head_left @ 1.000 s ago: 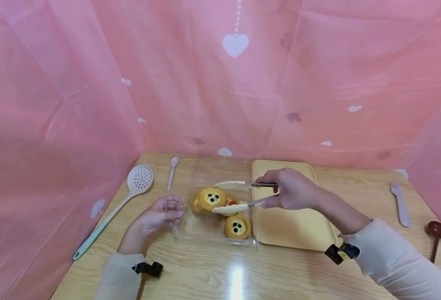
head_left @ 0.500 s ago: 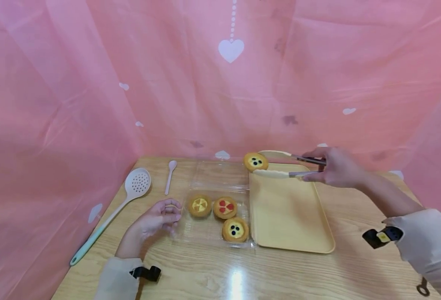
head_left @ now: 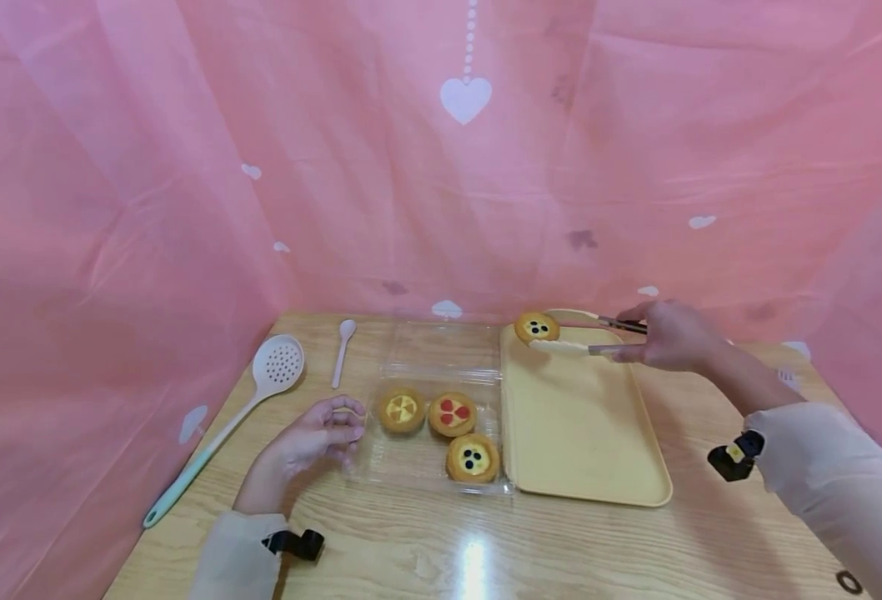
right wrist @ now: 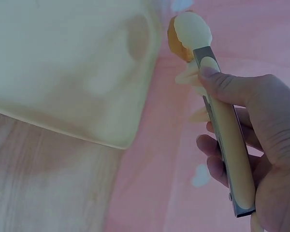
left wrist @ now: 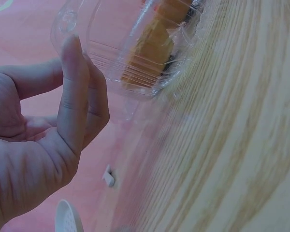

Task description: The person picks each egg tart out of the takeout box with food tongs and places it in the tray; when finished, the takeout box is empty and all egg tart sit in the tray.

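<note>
The left hand curls at the box; whether it pinches the rim, I cannot tell. At the far left corner of the tray, tongs running sideways hold a tart, left of the nearer right hand, which grips them. A pink curtain backs the wooden table.

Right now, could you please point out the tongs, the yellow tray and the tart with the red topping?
Tongs (right wrist: pixel 228 145), right wrist view, on the handle.
Yellow tray (head_left: pixel 583 433), head view, on its bare flat surface.
Tart with the red topping (head_left: pixel 453 412), head view, on its top.
</note>
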A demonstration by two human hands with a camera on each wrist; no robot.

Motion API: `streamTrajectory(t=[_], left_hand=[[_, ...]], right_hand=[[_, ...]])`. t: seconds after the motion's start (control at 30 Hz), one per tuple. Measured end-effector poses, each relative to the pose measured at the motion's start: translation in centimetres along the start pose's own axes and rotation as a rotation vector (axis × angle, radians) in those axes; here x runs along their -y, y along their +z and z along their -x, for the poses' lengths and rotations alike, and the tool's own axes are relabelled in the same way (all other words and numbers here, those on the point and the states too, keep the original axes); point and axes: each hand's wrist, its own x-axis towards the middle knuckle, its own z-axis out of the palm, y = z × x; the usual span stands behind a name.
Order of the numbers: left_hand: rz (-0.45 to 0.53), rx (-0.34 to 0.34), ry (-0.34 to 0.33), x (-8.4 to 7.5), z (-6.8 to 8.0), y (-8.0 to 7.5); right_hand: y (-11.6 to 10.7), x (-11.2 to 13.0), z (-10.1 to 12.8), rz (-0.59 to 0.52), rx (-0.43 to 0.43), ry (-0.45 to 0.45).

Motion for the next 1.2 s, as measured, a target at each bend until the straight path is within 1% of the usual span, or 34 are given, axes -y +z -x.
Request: streamTrajectory(t=[0.1,0.23,0.47,0.63,0.87,0.97,1.2], left_hand=[[0.001,0.004,0.003,-0.1,-0.1,0.1],[-0.002,0.005,0.003,-0.2,-0.2,0.4],[0.000,0.000,-0.011,-0.4,-0.4,0.8],[-0.004,0.004,-0.007,-0.4,-0.6,0.8],[0.004,0.012,-0.004,-0.3,-0.7,0.7],[0.003,0.011,0.000,-0.3,-0.8,0.6],[0.000,0.005,-0.006,-0.2,-0.7,0.6]], right_hand=[[0.8,-0.4,-0.2,0.011,0.029,0.022],[1.8,-0.8,-0.4,0.022,0.038,0.021],[2.9,-1.1,-0.1,0.027,0.070,0.039],[3.4,-1.4,0.0,0.005,0.055,0.035],[3.4,-1.5,0.7,-0.041,0.044,0.059],[3.2,-1.2,1.0,-0.023,0.015,0.051],[2.7,-0.4,1.5,-0.033,-0.035,0.021]])
